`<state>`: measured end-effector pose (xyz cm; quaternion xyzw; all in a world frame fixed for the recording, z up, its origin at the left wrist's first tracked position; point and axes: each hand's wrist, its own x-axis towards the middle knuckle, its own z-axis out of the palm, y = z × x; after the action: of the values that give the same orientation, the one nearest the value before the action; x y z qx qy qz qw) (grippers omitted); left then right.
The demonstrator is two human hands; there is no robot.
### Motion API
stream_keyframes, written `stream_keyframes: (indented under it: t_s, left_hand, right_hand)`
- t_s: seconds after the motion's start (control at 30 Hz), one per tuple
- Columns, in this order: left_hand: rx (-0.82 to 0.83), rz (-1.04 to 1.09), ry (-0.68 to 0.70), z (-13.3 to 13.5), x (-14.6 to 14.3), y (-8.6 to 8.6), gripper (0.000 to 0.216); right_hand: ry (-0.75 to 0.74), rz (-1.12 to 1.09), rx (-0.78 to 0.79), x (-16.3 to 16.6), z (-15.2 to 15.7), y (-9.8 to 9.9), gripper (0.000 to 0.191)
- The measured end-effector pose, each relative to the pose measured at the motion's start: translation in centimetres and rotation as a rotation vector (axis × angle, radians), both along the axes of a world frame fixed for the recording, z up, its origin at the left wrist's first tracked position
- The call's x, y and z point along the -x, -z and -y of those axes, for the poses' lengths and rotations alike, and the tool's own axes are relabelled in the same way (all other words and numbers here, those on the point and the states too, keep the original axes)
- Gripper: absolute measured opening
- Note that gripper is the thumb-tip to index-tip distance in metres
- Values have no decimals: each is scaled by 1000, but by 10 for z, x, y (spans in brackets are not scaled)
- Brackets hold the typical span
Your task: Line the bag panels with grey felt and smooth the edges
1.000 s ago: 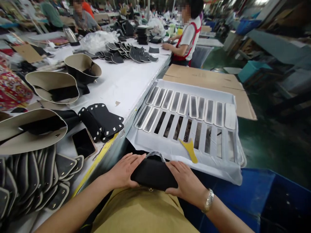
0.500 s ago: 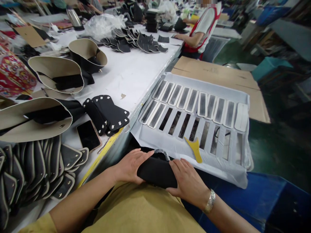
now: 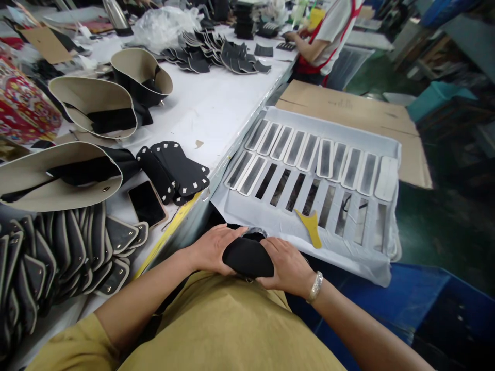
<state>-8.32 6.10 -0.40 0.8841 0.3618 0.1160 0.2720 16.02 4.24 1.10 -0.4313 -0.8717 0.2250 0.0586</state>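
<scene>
Close to my body, a black curved piece (image 3: 248, 256), which looks like a leather or fabric bag part, is squeezed between both hands. My left hand (image 3: 217, 249) is closed on its left end, thumb below and fingers along the top. On its right end my right hand (image 3: 286, 264) is closed in the same way. The piece bows upward in the middle, and its underside is hidden. Behind it shows a strip of shiny, clear-looking material (image 3: 257, 231). A yellow Y-shaped piece (image 3: 310, 228) lies just beyond my right hand on the slotted grey tray (image 3: 278, 219).
Pale strips with grey centres (image 3: 305, 152) fill the tray's back rows. Left, on the white table (image 3: 201, 111), are open black bag bodies (image 3: 93, 108), black tabs (image 3: 181, 170), a phone (image 3: 147, 203) and stacked flaps (image 3: 65, 252). A co-worker (image 3: 328, 41) stands beyond the cardboard (image 3: 348, 113).
The black piece has gone from nearly flat to strongly bowed as my hands came closer together. The whole view has shifted slightly. The co-worker's hands have risen off the table.
</scene>
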Motion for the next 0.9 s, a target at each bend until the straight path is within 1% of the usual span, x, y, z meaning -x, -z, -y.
stream_keyframes:
  t_s: [0.2,0.37,0.47,0.57,0.67,0.73,0.9]
  left_hand:
    - [-68,-36,61,0,2,-3,75]
    - [-98,-62,84,-2,2,-2,74]
    - [-95,-44,76,-2,3,1,73]
    - [-96,-55,60,0,3,1,73]
    - [-99,-113,37,4,-3,-2,76]
    - [-110,-131,29,7,-12,-3,81]
    - [-94,-72,70,8,-40,-2,90]
  right_hand:
    - [-2,1,31,-1,-1,-2,75]
    - [-12,30,101,-7,-5,-6,83]
    - [-48,99,131,-20,-3,-8,95]
    - [-27,139,118,-36,4,-9,104]
    - [15,112,107,-49,9,-7,99]
    - [27,72,103,-52,11,-5,93]
    - [51,10,110,-51,12,-4,81]
